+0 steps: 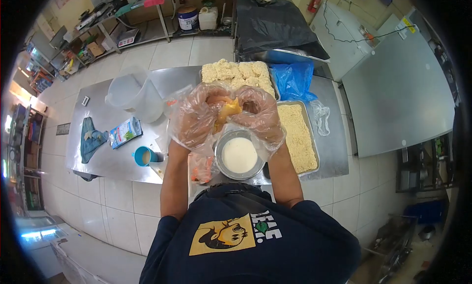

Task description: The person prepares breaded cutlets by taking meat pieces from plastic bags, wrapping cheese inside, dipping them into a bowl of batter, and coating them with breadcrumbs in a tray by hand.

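Both hands wear loose clear plastic gloves and are raised over a round metal bowl (218, 165) of white liquid (239, 155). My left hand (195, 118) is closed around a soft yellow-orange piece of food (229, 110), whose exact kind I cannot make out. From the other side, the curled fingers of my right hand (257, 116) grip the same piece. Behind the hands stands a tray of crumb-coated pieces (236, 72). Right of the bowl lies a metal tray (314, 153) filled with pale yellow crumbs (296, 136).
On the steel table (105, 163) are a clear plastic tub (132, 94), a blue-and-white packet (125, 132), a turquoise cup (143, 156) and a blue cloth (90, 144). A blue plastic bag (293, 81) lies at back right. A clear bag (200, 168) with orange-red contents sits left of the bowl.
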Demonstrator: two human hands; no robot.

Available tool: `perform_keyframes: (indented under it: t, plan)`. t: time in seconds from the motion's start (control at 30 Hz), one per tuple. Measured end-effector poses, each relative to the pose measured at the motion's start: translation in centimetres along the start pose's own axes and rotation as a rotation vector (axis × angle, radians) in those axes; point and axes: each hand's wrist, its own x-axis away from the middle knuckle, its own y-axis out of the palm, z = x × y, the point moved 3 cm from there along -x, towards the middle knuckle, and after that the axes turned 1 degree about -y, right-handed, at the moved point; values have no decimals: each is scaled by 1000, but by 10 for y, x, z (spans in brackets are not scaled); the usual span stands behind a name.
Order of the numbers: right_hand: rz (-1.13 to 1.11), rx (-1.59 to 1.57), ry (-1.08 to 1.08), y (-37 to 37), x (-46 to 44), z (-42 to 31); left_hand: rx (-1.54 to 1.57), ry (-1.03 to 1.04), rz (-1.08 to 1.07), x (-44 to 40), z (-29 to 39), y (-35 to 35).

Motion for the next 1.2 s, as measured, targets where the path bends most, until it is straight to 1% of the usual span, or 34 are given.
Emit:
perform_keyframes:
  t: [0.03,0.1,0.17,0.23,0.3,0.33,0.4,0.43,0.47,0.5,0.53,0.6,0.63,0.67,0.7,0.73,0.8,0.93,1.0,1.03,1.1,1.13,1.2]
  plan:
    - [6,-41,0,-2,1,6,-1,-1,6,0,0,-1]
    - [6,-84,5,-4,1,8,-261,112,5,0,3,-2]
    - [68,-76,37,-6,-2,8,-224,123,37,1,-6,-2]
    - [68,-81,50,-6,-4,10,-190,135,68,3,-14,-2]
    - [68,-87,66,-6,-6,11,148,61,47,5,-20,-1]
    - [72,-122,87,-5,-7,11,146,58,53,6,-21,-1]
    - [69,-159,109,0,-11,13,390,-163,57,6,-29,-1]
    - [153,-184,74,3,-15,15,388,-162,63,5,-32,-1]
    - [237,-210,41,5,-17,17,475,-179,89,5,-37,-2]
    - [232,-211,41,7,-18,17,562,-195,115,5,-41,-2]
    - [255,-208,38,8,-18,18,562,-193,120,5,-43,-1]
    - [271,-205,34,14,-18,13,417,-154,197,4,-43,-2]
    - [208,-125,65,21,-16,9,417,-152,202,4,-42,-2]
    - [145,-46,96,26,-15,6,345,-111,193,4,-39,-1]
    - [145,98,113,26,-14,8,273,-70,182,4,-37,-2]
    - [144,96,114,25,-15,9,272,-71,184,4,-37,-3]
    - [122,106,143,22,-18,11,407,-67,178,4,-37,-4]
    - [90,99,127,19,-19,16,421,-55,200,6,-37,-5]
    - [150,-139,160,21,-19,14,156,-103,266,4,-20,-3]
    - [148,-140,162,23,-20,12,156,-104,268,6,-23,-3]
    - [193,-155,174,26,-20,11,284,-236,102,10,-39,2]
    - [192,-156,174,26,-21,15,282,-237,103,12,-47,3]
    - [203,147,-5,23,-22,19,312,-118,191,14,-52,4]
